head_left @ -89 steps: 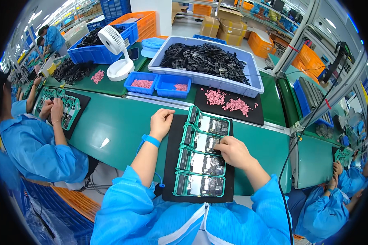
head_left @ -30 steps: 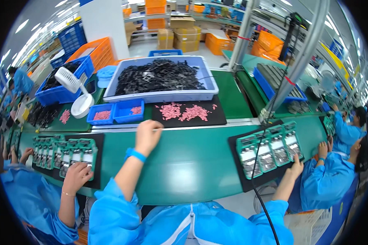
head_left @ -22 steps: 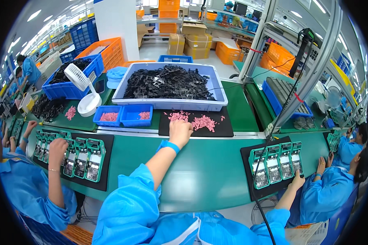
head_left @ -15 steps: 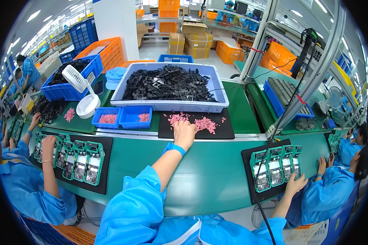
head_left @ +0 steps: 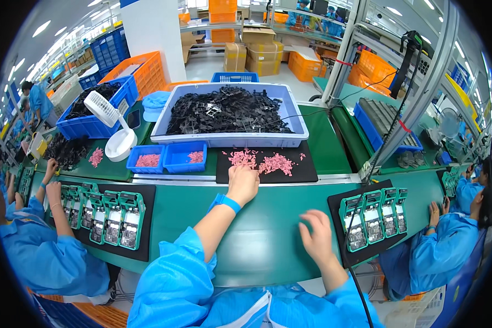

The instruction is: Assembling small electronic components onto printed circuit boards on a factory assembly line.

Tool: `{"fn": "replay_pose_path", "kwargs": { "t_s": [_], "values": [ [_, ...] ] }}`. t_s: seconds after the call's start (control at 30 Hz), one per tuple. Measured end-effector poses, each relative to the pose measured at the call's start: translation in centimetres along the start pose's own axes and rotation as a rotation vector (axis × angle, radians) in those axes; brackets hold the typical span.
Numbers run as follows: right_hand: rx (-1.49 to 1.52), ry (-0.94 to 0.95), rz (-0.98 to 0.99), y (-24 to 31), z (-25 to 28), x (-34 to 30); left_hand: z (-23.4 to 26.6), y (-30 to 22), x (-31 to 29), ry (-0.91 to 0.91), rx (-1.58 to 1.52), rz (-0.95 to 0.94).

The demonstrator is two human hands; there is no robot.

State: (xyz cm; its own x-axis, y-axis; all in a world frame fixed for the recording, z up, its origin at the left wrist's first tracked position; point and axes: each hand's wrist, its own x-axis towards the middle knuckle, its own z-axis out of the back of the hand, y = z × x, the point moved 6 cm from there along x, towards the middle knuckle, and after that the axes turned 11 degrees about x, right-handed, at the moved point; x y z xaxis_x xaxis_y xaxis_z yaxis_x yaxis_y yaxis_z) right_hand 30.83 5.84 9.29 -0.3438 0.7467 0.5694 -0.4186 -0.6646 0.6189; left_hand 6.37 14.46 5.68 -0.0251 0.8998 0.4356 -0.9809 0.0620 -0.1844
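Between the left grip [head_left: 242, 185] and the right grip [head_left: 315, 235], an open stretch of green surface [head_left: 270, 229] is left for passage. Beyond the left grip, the way is blocked by a large tub [head_left: 229, 141]; leftward of it, blue bins [head_left: 185, 167] are met. Rightward of the right grip, passage is obstructed by a black cable [head_left: 357, 287] and green frames [head_left: 373, 218].

Pink pieces [head_left: 276, 164], black mat [head_left: 308, 174], 2 blue trays [head_left: 186, 167], green worktop [head_left: 276, 210]

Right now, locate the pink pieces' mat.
In the head view, the black mat lies centrally, right of the small blue bins, left hand over its near edge.
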Motion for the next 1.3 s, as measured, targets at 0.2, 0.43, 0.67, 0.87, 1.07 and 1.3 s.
{"fn": "replay_pose_path", "kwargs": {
  "t_s": [0.2, 0.43, 0.67, 0.87, 1.07, 1.3],
  "values": [
    [0.118, 0.157, -0.114, -7.9, -8.8, 10.2, 3.9, 1.2, -6.3, 0.077, -0.137, 0.062],
    [-0.186, 0.260, -0.101, -9.2, -13.8, 13.8, 15.4, 8.2, -18.4, -0.047, -0.176, 0.317],
    [-0.539, 0.283, 0.033, -8.2, -14.3, 13.7, 20.9, 13.3, -27.0, -0.394, 0.049, 0.617],
    [0.184, 0.214, 0.033, -0.5, -17.1, 11.1, 19.1, 14.2, -31.3, -0.605, 0.050, 0.861],
    [1.429, 1.073, -1.066, 13.6, -31.2, -3.5, 17.4, 15.7, -31.4, -0.647, 0.055, 0.838],
    [1.310, 1.028, -1.075, 20.1, -35.2, -5.0, 17.5, 16.3, -32.4, -0.749, -0.113, 0.802]
  ]
}}
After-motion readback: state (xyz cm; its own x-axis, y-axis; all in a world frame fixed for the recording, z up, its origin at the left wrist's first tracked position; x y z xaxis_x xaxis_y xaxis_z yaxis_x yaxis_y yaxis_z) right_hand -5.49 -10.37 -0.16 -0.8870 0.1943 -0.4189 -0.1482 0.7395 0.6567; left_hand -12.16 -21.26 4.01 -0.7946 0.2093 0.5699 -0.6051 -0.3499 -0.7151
